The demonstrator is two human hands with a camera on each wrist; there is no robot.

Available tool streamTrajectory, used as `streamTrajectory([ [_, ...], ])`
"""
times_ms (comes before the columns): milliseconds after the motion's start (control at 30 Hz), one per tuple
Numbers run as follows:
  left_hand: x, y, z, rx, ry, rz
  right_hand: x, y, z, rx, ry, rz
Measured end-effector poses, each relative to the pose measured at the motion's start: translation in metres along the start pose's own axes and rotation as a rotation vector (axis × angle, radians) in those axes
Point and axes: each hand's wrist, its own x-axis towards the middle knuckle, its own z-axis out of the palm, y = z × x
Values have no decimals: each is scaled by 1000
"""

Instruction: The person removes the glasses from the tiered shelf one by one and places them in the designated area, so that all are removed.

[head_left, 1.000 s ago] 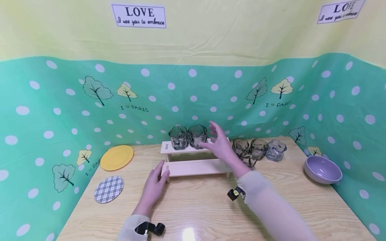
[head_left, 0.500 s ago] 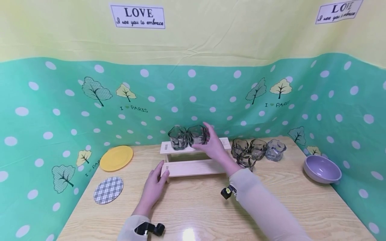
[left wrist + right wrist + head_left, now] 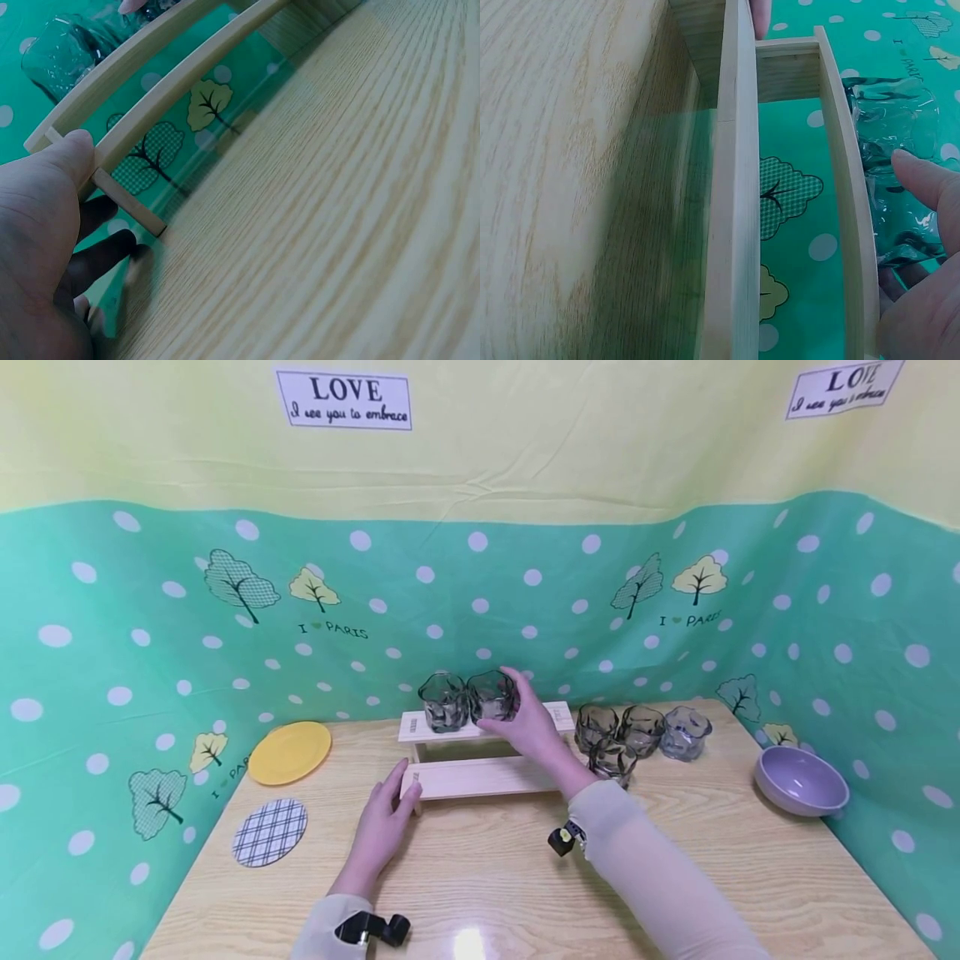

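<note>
While my left hand [image 3: 382,828] lies flat on the pale wood-grain table [image 3: 480,893], its relaxed fingers and thumb touch the left end of the lower step of a small two-tier wooden rack [image 3: 486,776]. That rack is plain light timber, thin flat boards on square legs. Farther out, my right hand [image 3: 534,727] reaches over the upper step, thumb and fingers curled round the right-hand glass [image 3: 492,697] standing there. The glass is smoky grey, clear, with a wavy, crumpled-looking wall. Touching its left side stands a second glass [image 3: 444,702] of the same kind. To the right, on the table beside the rack, four more tumblers [image 3: 637,733] cluster together, against the green dotted backdrop [image 3: 150,610].
</note>
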Motion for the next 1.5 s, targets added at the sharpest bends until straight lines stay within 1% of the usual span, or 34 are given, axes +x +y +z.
streamTrajectory([
  [167, 1, 0, -1, 1, -2, -10, 0, -2, 0, -14, 3, -15],
  [333, 2, 1, -2, 0, 2, -6, 1, -4, -1, -21, 7, -26],
  [633, 1, 3, 0, 0, 27, 30, 3, -4, -4, 28, 6, -12],
  [800, 0, 3, 1, -5, 12, 15, 0, -4, -3, 35, 13, -4],
  [1033, -1, 2, 0, -6, 8, 16, -14, -8, -2, 27, 34, 37],
  [1333, -1, 1, 0, -3, -1, -10, -36, -20, -9, 50, 19, 10],
  [1500, 0, 1, -1, 4, 0, -13, -48, -25, -14, 101, 1, -13],
])
